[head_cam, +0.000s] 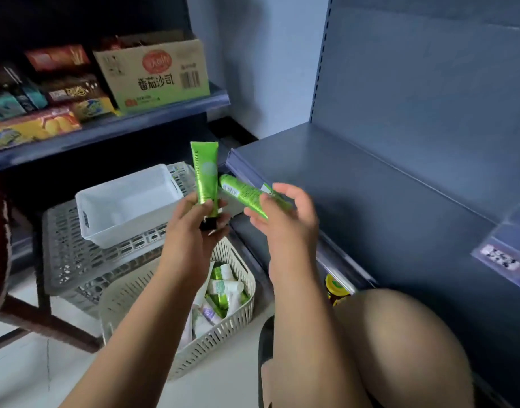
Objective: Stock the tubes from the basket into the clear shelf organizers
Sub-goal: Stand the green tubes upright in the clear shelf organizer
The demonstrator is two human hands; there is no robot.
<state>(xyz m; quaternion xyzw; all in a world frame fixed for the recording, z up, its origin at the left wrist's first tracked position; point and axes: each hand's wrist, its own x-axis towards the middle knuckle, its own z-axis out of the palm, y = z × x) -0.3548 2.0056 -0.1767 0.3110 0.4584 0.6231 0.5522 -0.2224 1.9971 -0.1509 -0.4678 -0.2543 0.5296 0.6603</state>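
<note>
Two tubes held at mid-frame, with containers to the left and a shelf to the right.

The left hand [200, 222] holds an upright tube [205, 175]; just right of it, the right hand [285, 216] holds a tilted tube [242, 191] before the shelf [355, 184]. Below the hands, a basket [194, 357] on the floor holds more tubes [223, 287]. Left of them, a tub [126, 201] sits on a crate [70, 260]. At upper left, a cardboard box [152, 75] stands on another shelf [111, 134]. A knee [399, 334] fills the lower right.

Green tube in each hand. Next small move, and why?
Probably lower the upright tube in the left hand into the white bin: it sits just left of that hand, open-topped. The tilted tube in the right hand can follow; the basket holds more.
</note>
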